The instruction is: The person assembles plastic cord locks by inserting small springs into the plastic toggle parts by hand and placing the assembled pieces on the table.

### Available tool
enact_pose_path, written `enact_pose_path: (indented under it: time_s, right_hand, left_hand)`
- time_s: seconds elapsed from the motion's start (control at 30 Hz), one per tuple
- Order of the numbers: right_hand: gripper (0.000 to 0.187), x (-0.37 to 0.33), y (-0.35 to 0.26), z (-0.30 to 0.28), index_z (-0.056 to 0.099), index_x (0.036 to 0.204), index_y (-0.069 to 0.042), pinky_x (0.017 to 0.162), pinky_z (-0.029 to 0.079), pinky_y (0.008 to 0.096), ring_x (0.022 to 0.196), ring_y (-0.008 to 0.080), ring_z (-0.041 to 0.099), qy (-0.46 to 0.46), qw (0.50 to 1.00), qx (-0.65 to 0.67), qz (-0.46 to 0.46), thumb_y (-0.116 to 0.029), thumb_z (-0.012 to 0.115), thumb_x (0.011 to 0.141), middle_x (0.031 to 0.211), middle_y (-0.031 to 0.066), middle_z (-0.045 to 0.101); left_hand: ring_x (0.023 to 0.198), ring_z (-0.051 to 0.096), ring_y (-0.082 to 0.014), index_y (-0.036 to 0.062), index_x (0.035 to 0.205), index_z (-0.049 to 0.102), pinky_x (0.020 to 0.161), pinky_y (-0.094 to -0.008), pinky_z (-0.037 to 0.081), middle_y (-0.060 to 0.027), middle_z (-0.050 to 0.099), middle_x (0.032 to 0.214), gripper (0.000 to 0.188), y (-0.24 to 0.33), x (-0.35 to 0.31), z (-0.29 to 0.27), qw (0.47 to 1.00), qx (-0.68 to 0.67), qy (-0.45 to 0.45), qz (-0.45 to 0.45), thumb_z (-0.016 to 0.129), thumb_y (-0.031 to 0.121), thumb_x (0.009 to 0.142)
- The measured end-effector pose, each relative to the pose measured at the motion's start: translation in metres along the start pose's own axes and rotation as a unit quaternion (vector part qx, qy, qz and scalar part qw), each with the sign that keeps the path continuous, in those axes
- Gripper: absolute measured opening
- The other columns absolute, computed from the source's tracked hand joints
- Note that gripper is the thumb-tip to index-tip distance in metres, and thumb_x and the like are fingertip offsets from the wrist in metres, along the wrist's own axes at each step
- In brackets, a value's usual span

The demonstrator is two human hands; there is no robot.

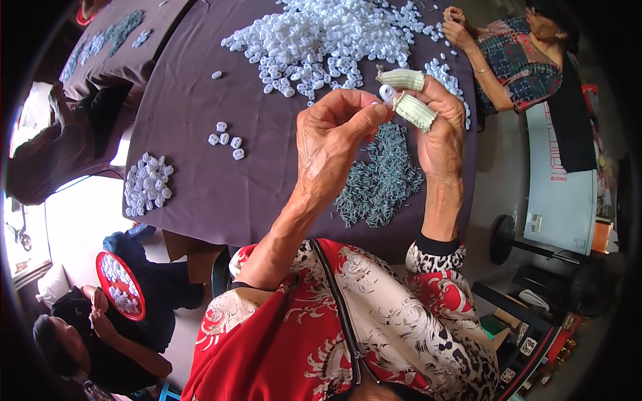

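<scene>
So your right hand [443, 123] has a white oval piece [387, 92] pinched between two fingers in pale knit covers [414, 112], just beyond the grey-green pile [374, 194] of tiny bits. Your left hand [334, 130] is right up by the piece, thumb and forefinger close together, but honestly can't tell if they've got hold of anything. Past that grey-green pile there's a big white heap [328, 47]; well left of it you've got five loose white pieces [225, 140], then a small white cluster [148, 185] farther left, all on the dark cloth [221, 194].
</scene>
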State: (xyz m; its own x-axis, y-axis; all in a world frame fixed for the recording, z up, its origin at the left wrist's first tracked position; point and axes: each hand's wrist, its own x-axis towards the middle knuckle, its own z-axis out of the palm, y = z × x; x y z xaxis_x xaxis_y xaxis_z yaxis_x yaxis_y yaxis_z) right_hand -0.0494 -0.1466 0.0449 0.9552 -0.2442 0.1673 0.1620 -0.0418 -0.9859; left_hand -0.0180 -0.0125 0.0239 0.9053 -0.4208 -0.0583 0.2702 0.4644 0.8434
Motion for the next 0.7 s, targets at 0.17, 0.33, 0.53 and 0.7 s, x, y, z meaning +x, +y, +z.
enact_pose_path:
  time_s: [0.17, 0.33, 0.53, 0.7]
  right_hand:
    - [0.023, -0.0009, 0.0023, -0.0013, 0.059, 0.1, 0.003, 0.075, 0.044, 0.0248, 0.076, 0.011, 0.057, -0.002, 1.0, 0.019, -0.001, -0.007, 0.053, 0.079, 0.09, 0.0077, 0.062]
    - [0.023, -0.0013, 0.0021, 0.0004, 0.059, 0.1, 0.002, 0.075, 0.044, 0.0252, 0.076, 0.0112, 0.057, 0.002, 1.0, 0.01, -0.012, -0.007, 0.054, 0.079, 0.088, 0.0076, 0.062]
    - [0.023, -0.0031, 0.0001, 0.0028, 0.059, 0.1, 0.002, 0.075, 0.044, 0.0243, 0.078, 0.0105, 0.057, 0.014, 1.0, -0.018, -0.017, -0.007, 0.055, 0.079, 0.089, 0.0071, 0.062]
    - [0.023, -0.004, -0.0021, 0.003, 0.059, 0.1, 0.002, 0.075, 0.044, 0.023, 0.078, 0.0095, 0.056, 0.01, 0.998, -0.054, -0.02, -0.006, 0.055, 0.079, 0.089, 0.0069, 0.063]
  left_hand:
    - [0.058, 0.048, -0.0049, -0.0026, 0.082, 0.059, 0.054, -0.0179, 0.039, -0.0043, 0.061, 0.07, 0.013, 0.0012, -0.0002, 0.0009, 1.0, -0.016, 0.005, 0.002, 0.063, 0.009, 0.076]
    - [0.058, 0.049, -0.0051, -0.0025, 0.081, 0.059, 0.053, -0.018, 0.04, -0.0039, 0.061, 0.069, 0.013, 0.0011, 0.0, 0.0007, 1.0, -0.016, 0.008, -0.001, 0.063, 0.009, 0.076]
    - [0.057, 0.049, -0.0052, -0.0024, 0.08, 0.06, 0.052, -0.0183, 0.04, -0.0032, 0.06, 0.068, 0.013, -0.0016, 0.0016, 0.0011, 1.0, -0.01, 0.014, -0.004, 0.064, 0.009, 0.075]
    - [0.057, 0.049, -0.0051, -0.0028, 0.081, 0.06, 0.052, -0.0183, 0.04, -0.0027, 0.06, 0.067, 0.013, -0.0035, 0.0024, -0.0001, 1.0, -0.009, 0.013, -0.003, 0.064, 0.009, 0.075]
